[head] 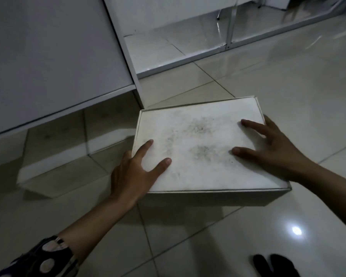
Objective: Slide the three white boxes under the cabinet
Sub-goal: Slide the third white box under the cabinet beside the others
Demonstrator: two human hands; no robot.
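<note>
A white box (200,148) with a dusty, smudged lid sits low over the tiled floor in the middle of the view. My left hand (132,172) grips its left edge, with thumb and forefinger lying on the lid. On the right edge is my right hand (272,148), fingers spread over the lid. The white cabinet (48,56) fills the upper left, and its bottom edge leaves a dark gap above the floor. A pale box-like shape (64,168) lies in shadow at that gap, left of the held box. Whether the held box touches the floor I cannot tell.
A low white shelf frame (208,50) with a thin upright post runs across the back. Glossy floor tiles (288,86) stretch to the right, with a lamp glare at the lower right. Two dark feet (276,264) show at the bottom right.
</note>
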